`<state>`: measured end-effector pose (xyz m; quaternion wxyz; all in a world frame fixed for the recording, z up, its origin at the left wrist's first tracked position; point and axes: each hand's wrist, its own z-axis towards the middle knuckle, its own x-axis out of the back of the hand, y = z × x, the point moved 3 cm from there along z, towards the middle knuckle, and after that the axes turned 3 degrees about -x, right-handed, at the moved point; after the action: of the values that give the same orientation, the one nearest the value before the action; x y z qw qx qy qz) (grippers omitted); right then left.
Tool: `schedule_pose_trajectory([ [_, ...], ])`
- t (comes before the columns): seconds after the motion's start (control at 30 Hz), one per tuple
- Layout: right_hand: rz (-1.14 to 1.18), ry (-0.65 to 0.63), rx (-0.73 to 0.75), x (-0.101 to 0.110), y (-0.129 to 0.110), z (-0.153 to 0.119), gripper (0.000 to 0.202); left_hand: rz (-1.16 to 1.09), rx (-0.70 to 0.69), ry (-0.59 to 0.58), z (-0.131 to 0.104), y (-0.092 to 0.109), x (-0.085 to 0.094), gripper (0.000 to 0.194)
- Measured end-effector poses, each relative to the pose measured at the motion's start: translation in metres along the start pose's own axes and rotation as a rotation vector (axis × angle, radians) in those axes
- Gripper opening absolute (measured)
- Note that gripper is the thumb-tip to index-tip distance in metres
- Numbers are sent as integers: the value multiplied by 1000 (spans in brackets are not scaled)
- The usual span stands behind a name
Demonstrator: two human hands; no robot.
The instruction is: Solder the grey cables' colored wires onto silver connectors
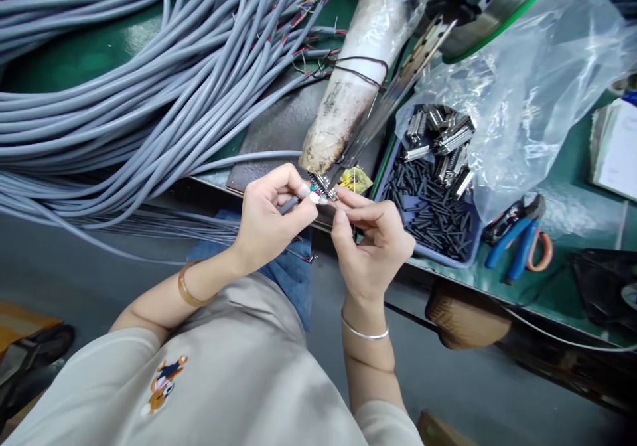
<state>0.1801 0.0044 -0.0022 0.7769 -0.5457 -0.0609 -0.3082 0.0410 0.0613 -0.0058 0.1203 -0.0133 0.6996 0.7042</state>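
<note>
My left hand (271, 214) is closed in a pinch around the end of a grey cable (288, 205), thumb and forefinger at its thin coloured wires. Those wires meet a metal multi-pin connector (326, 184) just beyond the fingertips. On the connector's other side, my right hand (373, 237) has its thumb and fingers pressed together. What they hold, if anything, is too small to make out. Right above the connector comes the scorched lower end of a white wrapped tube (343, 94), with a long dark metal strip (393, 97) slanting beside it.
Many grey cables (124, 127) with stripped ends cover the bench's left. A blue bin (470, 253) to the right contains black sleeves (423, 200) and metal connectors (452, 137). A clear plastic bag (537, 74), blue-handled pliers (520, 240) and a green-rimmed reel (502, 21) lie farther right.
</note>
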Motion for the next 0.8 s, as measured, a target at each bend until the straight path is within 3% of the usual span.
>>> schedule_pose_trajectory([
  [0.33,2,-22,21,3,-7,11,7,32,-52,10,1,8,-1,26],
  [0.8,-57,-39,55,3,-8,15,7,0,45,-20,3,9,1,27],
])
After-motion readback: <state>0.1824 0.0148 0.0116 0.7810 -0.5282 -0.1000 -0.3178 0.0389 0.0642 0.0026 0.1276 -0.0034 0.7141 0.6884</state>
